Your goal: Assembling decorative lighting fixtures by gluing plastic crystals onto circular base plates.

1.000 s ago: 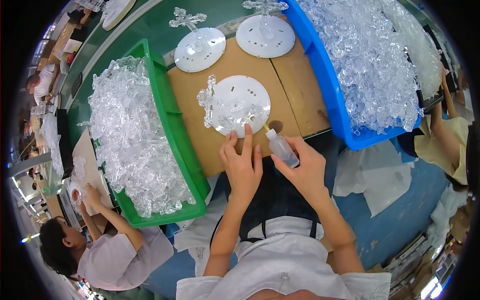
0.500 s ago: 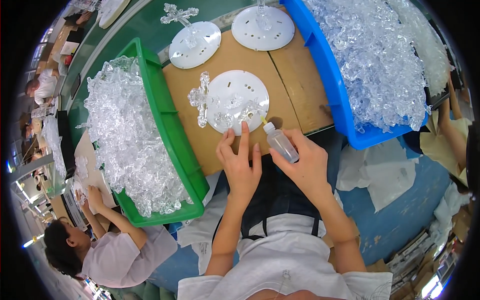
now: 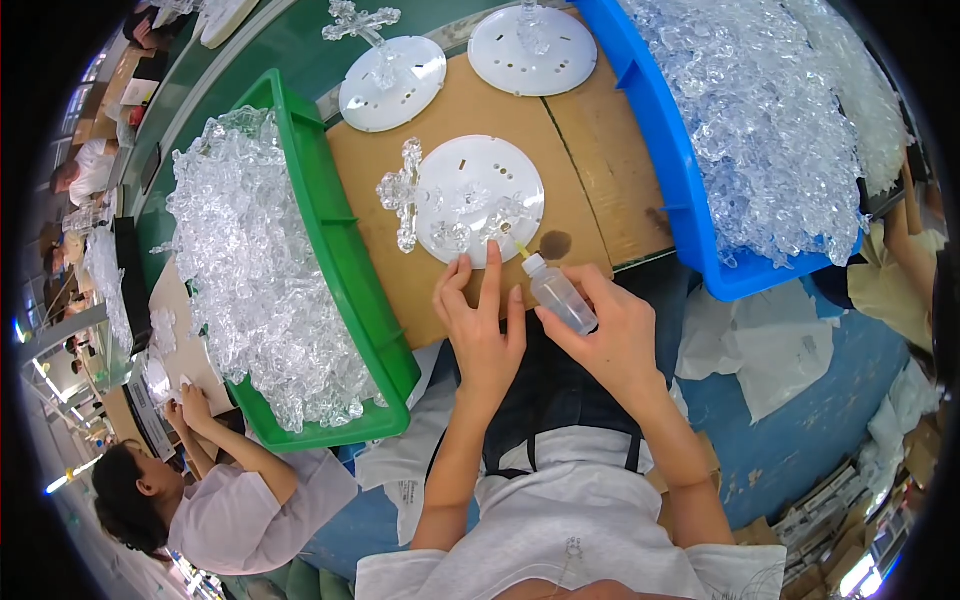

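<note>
A white round disc [image 3: 478, 198] lies on the brown board [image 3: 590, 170], with clear crystal pieces on it and a clear cross-shaped piece [image 3: 403, 192] at its left edge. My left hand [image 3: 482, 322] rests flat at the disc's near edge, fingers spread and touching it. My right hand [image 3: 608, 335] grips a small clear squeeze bottle [image 3: 559, 292]. The bottle tilts and its thin nozzle points at the pieces on the disc.
A green bin [image 3: 345, 265] of clear crystal pieces stands to the left, a blue bin [image 3: 668, 150] of the same to the right. Two more white discs [image 3: 392, 70] [image 3: 532, 50] lie further back. Another person [image 3: 225, 500] works at lower left.
The view has shifted a little, so the disc sits closer to my hands. The bottle's nozzle has moved up to the pieces on the disc.
</note>
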### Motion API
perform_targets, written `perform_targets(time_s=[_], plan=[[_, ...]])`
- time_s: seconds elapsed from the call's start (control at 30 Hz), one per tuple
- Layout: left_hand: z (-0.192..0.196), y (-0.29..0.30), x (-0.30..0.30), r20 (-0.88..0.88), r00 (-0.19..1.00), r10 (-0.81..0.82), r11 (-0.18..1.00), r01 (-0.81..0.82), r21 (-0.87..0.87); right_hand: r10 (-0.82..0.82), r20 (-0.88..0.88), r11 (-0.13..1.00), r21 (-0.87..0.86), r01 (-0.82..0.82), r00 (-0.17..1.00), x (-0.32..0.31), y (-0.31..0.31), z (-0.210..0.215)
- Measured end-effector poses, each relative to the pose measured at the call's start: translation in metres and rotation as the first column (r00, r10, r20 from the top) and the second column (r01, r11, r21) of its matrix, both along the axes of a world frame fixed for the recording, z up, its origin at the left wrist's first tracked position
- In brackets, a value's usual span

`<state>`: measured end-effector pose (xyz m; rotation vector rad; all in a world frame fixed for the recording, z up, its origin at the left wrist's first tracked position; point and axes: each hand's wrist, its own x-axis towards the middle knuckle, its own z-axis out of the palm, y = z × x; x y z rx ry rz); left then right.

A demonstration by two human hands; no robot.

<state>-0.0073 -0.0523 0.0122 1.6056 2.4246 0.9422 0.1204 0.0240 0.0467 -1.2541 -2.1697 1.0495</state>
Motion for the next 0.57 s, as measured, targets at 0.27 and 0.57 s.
perform_targets(time_s=[0.27, 0.57], plan=[[-0.005, -0.012, -0.010, 0.130, 0.991, 0.002, 0.997, -0.013, 0.080, -0.029, -0.030, 1.000, 0.001, 0.029, 0.999, -0.001, -0.002, -0.002], [-0.004, -0.014, -0.003, 0.015, 0.999, -0.049, 0.999, 0.050, -0.012, -0.071, -0.020, 0.985, -0.158, 0.067, 0.997, 0.002, -0.006, 0.000]])
